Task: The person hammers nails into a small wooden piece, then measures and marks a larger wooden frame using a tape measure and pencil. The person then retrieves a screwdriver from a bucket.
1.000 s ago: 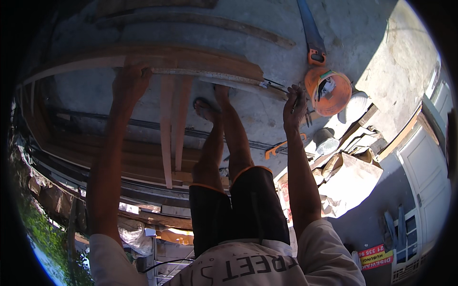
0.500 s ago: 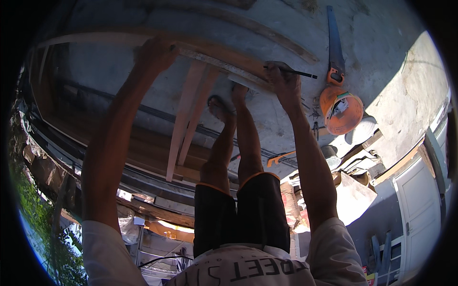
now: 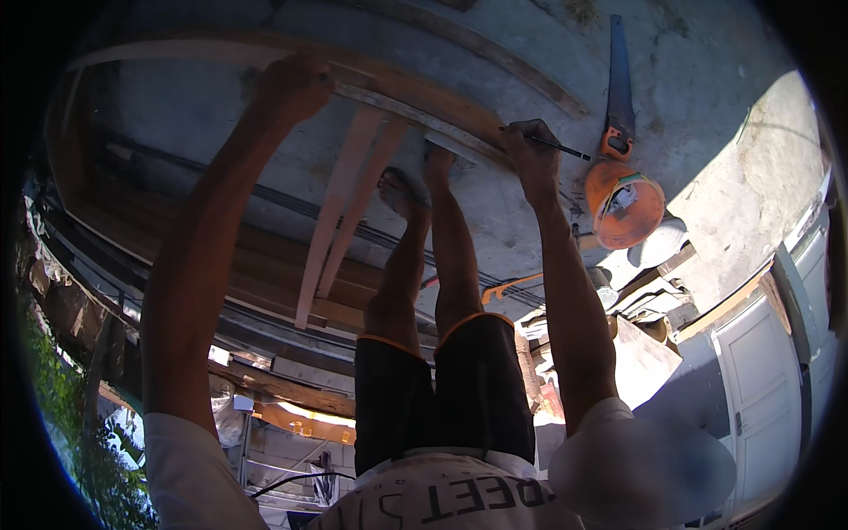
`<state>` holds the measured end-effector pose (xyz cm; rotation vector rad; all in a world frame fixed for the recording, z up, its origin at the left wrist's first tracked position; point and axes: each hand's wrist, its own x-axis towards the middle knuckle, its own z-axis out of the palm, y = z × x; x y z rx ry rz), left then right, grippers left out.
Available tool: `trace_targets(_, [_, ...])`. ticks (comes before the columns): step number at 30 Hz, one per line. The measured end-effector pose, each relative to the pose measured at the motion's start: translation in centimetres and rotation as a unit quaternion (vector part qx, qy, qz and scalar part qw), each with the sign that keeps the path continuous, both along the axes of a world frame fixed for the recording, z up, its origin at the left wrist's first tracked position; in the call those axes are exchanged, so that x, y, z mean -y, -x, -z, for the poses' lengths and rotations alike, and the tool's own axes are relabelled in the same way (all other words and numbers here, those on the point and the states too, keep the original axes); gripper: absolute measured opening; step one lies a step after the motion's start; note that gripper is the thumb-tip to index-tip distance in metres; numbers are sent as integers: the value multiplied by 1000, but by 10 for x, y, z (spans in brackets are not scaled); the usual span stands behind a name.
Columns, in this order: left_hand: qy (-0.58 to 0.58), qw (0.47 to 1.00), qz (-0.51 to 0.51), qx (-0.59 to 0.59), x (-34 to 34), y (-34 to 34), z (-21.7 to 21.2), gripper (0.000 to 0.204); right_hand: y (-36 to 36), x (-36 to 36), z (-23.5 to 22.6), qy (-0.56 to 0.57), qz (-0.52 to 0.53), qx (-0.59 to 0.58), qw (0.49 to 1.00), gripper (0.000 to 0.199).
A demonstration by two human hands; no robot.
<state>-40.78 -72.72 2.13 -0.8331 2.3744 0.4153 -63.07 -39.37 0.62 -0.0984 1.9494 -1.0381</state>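
Observation:
A long wooden board [image 3: 446, 104] runs across the upper middle, part of a wooden frame. Along its near side lies a narrow, pale, speckled strip [image 3: 399, 108] like a straightedge. My left hand [image 3: 296, 88] is closed at the strip's left end, against the board; its fingertips are partly hidden. My right hand [image 3: 535, 159] pinches a dark pencil [image 3: 565, 148] near the strip's right end. The pencil's back end points right, and its writing tip is hard to make out by the fingers.
Two pale battens [image 3: 340, 203] reach from the board toward me. A handsaw [image 3: 621, 88] and an orange bucket [image 3: 623, 208] stand right of my right hand. An orange-handled hacksaw [image 3: 508, 287] lies beyond my legs. Another plank [image 3: 495, 57] rests on the concrete floor.
My right hand has shifted slightly right and down along the board, and the pencil now tilts more steeply. My left hand stays closed at its place. The whole view has shifted slightly.

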Motion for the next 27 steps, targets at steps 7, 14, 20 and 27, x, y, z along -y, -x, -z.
trace_targets(7, [-22,999,-19,33,1,7,0,35,-13,-1,2,-4,-76,-55,996,14])
trace_targets(14, [-31,998,-2,58,3,15,-9,39,-22,3,-1,3,-102,-104,989,16])
trace_targets(20, [-22,999,-5,38,2,12,-10,37,-20,2,-2,23,-125,-114,985,16])
trace_targets(27, [-36,998,3,51,5,11,-6,37,-22,0,2,11,-134,-110,985,17])
